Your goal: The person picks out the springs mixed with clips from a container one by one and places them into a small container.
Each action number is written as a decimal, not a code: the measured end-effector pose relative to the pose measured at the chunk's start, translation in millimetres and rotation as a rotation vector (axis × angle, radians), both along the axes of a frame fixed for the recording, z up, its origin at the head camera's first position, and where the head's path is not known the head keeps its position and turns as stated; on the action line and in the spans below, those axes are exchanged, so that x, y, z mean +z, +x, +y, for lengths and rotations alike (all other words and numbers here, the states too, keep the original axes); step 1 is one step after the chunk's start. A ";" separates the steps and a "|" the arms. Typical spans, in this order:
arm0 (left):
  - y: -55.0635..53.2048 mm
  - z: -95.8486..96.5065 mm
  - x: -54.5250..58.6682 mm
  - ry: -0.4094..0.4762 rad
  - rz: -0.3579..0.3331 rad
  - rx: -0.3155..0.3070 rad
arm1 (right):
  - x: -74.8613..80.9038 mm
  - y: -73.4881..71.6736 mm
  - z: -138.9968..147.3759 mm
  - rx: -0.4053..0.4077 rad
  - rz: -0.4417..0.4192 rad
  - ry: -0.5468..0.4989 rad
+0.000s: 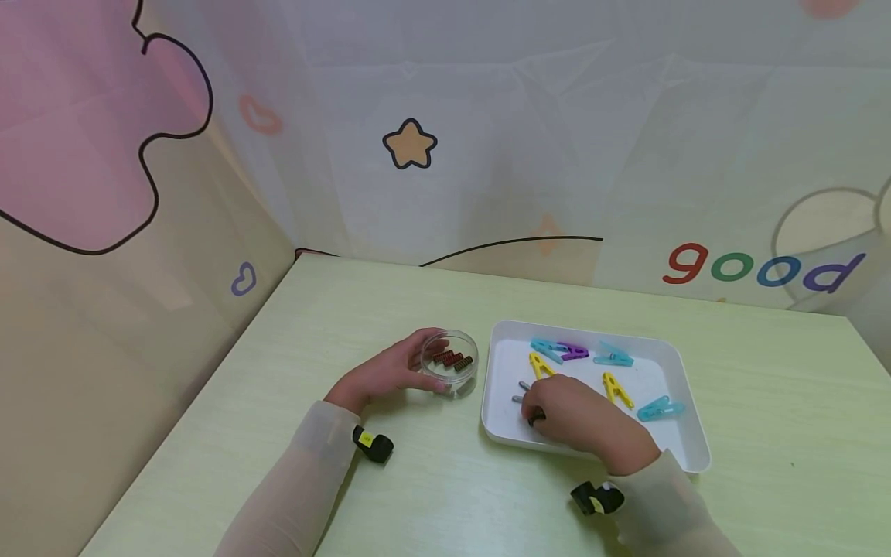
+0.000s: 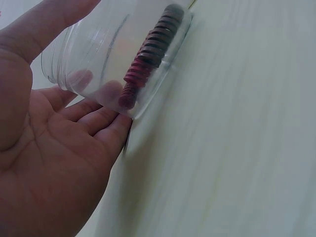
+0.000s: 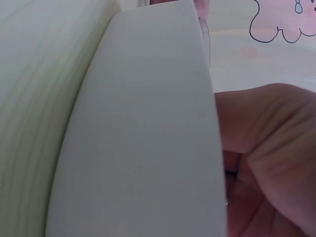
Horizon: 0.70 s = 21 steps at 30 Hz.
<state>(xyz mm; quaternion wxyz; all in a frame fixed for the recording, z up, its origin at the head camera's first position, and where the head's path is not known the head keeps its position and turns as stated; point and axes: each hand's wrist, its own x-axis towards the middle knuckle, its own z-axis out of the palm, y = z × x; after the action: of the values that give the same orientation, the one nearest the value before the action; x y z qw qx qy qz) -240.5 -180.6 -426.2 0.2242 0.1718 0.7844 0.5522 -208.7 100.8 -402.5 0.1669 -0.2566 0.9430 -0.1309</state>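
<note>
My left hand holds a clear round plastic jar, thumb on the near side and fingers on the far side. Several small coil springs, reddish and dark, lie on the jar's bottom; the left wrist view shows the springs through its wall. Over the near left part of a white tray, my right hand reaches down with bent fingers. A small dark piece shows by its fingers; whether they pinch it is hidden. Two grey metal-looking pieces lie beside these fingers.
In the tray lie blue clothespins, yellow clothespins and a purple clothespin. The tray's outer wall covers much of the right wrist view. A printed cloth backdrop stands behind the pale wooden table.
</note>
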 end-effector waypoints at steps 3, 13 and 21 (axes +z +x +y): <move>0.1 -0.2 -0.4 -0.001 -0.004 0.002 | 1.2 -0.7 -0.6 -0.008 0.000 -0.004; 0.0 -0.7 -0.9 -0.008 -0.002 -0.001 | 4.2 -2.5 -1.1 0.021 0.063 -0.027; -0.2 -0.1 0.5 -0.025 0.009 -0.004 | 8.2 -2.3 -0.5 0.063 0.122 -0.091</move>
<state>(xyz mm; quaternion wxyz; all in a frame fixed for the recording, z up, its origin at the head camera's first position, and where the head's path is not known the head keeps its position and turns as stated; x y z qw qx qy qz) -240.7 -180.7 -425.7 0.2239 0.1728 0.7919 0.5412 -211.1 100.3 -394.3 0.1016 -0.3009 0.9359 -0.1522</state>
